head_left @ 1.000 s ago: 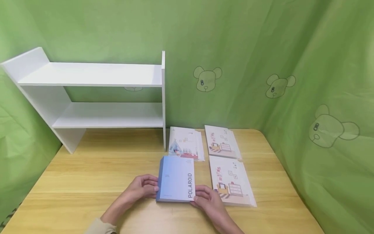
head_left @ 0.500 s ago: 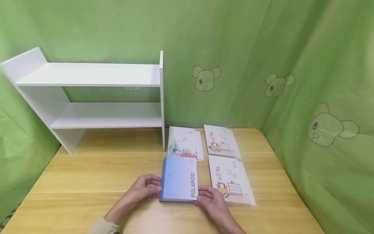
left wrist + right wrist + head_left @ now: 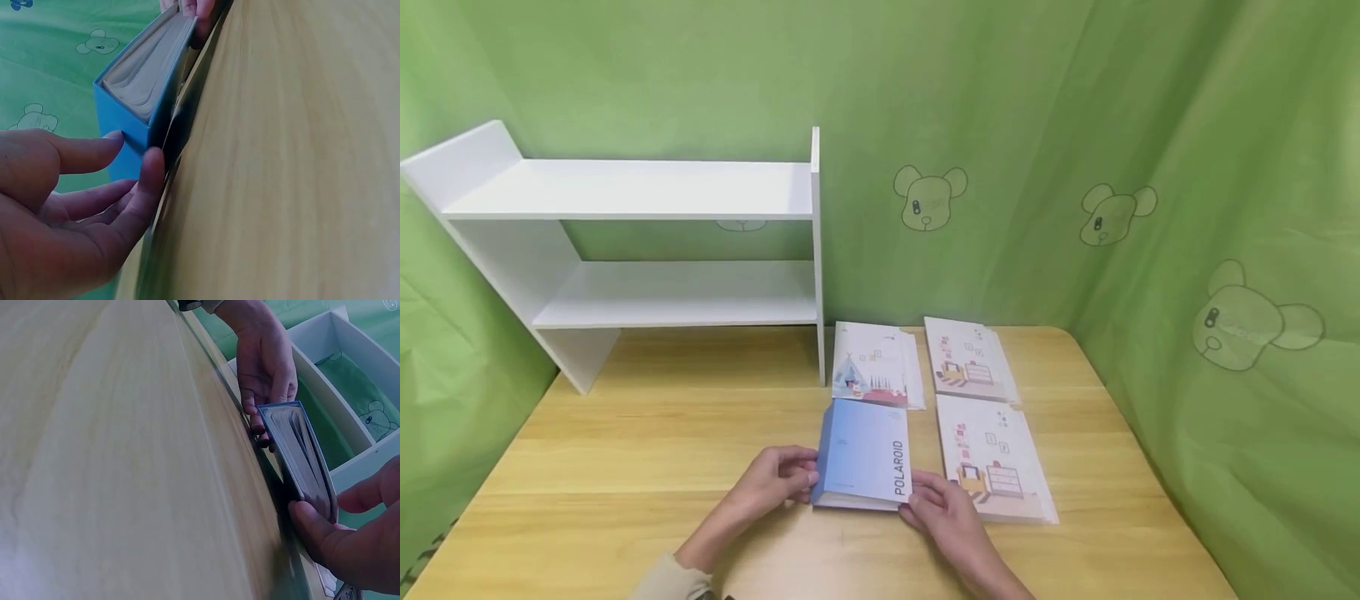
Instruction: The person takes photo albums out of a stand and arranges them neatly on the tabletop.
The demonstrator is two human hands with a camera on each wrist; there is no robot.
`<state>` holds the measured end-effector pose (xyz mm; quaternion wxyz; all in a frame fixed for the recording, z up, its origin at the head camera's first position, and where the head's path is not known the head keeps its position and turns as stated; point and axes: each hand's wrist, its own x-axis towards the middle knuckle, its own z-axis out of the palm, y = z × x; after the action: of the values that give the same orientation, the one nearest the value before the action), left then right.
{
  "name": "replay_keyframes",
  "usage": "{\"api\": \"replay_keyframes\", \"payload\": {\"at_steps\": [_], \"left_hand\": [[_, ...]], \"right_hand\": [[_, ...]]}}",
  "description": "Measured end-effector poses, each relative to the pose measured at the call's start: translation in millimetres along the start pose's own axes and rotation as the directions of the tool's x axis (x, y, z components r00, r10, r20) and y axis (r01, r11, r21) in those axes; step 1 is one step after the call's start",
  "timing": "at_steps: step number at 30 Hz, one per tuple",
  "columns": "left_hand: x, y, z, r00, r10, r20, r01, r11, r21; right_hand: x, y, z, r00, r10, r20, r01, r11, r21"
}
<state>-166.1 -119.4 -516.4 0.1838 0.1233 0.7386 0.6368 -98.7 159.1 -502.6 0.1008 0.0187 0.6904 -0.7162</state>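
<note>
A thick blue photo album (image 3: pixel 865 450), marked POLAROID, lies near the front of the table with its cover up. Its page edges face me, and a shadowed gap shows under part of it in the left wrist view. My left hand (image 3: pixel 775 481) holds it at the spine, fingertips against the spine and its lower edge. At the opposite side my right hand (image 3: pixel 947 510) pinches the near corner, thumb on one cover and fingers on the other. In the right wrist view the album (image 3: pixel 297 450) stands between both hands, its pages slightly fanned.
Behind the album lies a white tent-pictured album (image 3: pixel 872 358). To the right are two white albums with a chest-of-drawers picture, one at the back (image 3: pixel 966 354) and one nearer (image 3: pixel 992 458). A white two-tier shelf (image 3: pixel 673 296) stands back left, before a green curtain (image 3: pixel 1015 100).
Both hands have shifted the blue album slightly to the right. It now tilts a little, showing more of its page edges along the near side. The white albums have stayed put.
</note>
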Motion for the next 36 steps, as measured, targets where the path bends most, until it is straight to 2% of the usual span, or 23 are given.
{"api": "replay_keyframes", "payload": {"at_steps": [5, 8, 12, 19, 26, 36], "left_hand": [[0.5, 1.9, -0.5, 0.999, 0.035, -0.028, -0.03, 0.987, 0.159], [0.1, 2.1, -0.7, 0.999, 0.041, -0.032, -0.034, 0.98, 0.198], [-0.5, 3.8, -0.3, 0.998, 0.049, -0.041, -0.039, 0.977, 0.211], [-1.3, 6.5, 0.9, 0.998, 0.061, -0.025, -0.054, 0.973, 0.224], [-1.6, 4.9, 0.1, 0.998, 0.069, -0.005, -0.065, 0.961, 0.27], [-2.8, 6.1, 1.2, 0.998, 0.066, -0.003, -0.062, 0.962, 0.266]], "right_hand": [[0.0, 0.2, 0.2, 1.0, -0.006, 0.007, 0.006, 1.0, -0.016], [-1.0, 0.1, 1.3, 1.0, -0.018, 0.01, 0.018, 0.999, -0.027], [-1.3, -0.3, 2.6, 0.999, -0.044, 0.008, 0.044, 0.997, -0.056], [-1.9, 2.0, 4.0, 0.998, -0.062, -0.018, 0.058, 0.983, -0.174], [-3.9, 3.0, 5.6, 0.998, -0.067, -0.009, 0.064, 0.979, -0.194], [-4.7, 3.5, 4.9, 0.997, -0.076, -0.002, 0.074, 0.973, -0.218]]}}
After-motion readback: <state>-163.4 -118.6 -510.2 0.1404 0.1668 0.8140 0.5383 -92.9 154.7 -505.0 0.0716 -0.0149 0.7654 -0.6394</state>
